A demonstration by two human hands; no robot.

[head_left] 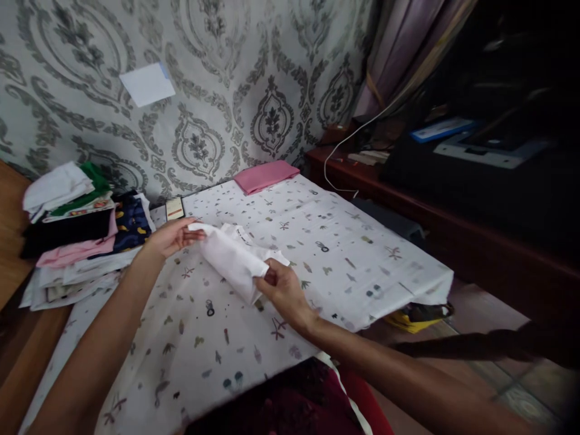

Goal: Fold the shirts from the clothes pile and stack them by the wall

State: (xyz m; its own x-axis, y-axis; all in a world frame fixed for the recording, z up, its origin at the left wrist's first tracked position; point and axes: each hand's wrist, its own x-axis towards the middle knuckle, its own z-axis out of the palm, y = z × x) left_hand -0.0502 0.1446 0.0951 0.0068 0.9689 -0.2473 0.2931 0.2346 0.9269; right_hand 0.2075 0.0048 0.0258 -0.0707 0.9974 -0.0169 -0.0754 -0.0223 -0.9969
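Note:
A white cloth (233,257) is stretched between my two hands, just above a table covered with a white patterned sheet (335,254). My left hand (179,237) pinches its upper left corner between thumb and fingers. At the cloth's right end, my right hand (283,290) grips the edge with curled fingers. Part of the cloth droops behind the held edge, with small dark marks on it.
Folded clothes (90,223) are stacked at the left, beside a phone (174,208). A folded pink cloth (266,176) lies at the table's far edge. A white cable (335,151) hangs near a dark red desk (408,205) on the right.

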